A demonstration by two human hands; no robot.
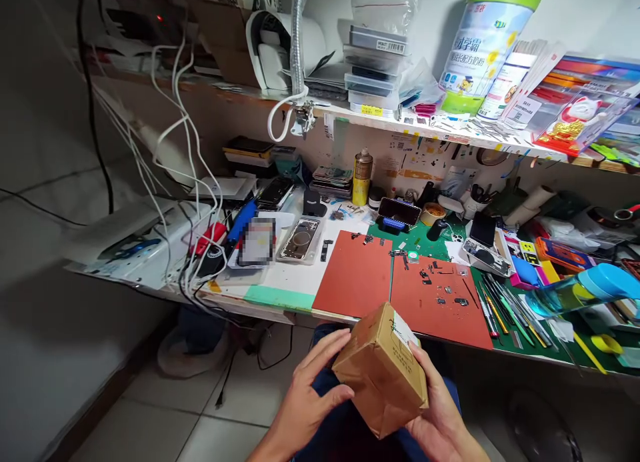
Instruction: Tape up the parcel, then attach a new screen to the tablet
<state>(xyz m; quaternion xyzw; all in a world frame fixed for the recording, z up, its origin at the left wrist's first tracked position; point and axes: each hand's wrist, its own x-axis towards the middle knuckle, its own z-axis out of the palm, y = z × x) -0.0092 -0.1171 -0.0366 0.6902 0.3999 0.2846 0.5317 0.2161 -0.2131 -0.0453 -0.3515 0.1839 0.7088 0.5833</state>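
Fingers (431,372) on a brown cardboard box (377,375)

Fingers of the right hand (443,409) grasp the box from its right, the thumb along its upper edge by a white label (401,329), the others reaching beneath; those of the left hand (306,397) are spread at its left side, and whether they press on it I cannot tell; the box is tilted, one corner pointing down, above the person's legs and at the near edge of the table (290,277).

Two reddish mats (353,269) lie on the table just beyond, small dark parts (425,275) scattered over them; to their right lies a row of tools (515,312), near a blue-lidded bottle (585,292); to their left is a phone shell (301,240); a yellow spray can (361,179) stands farther back.
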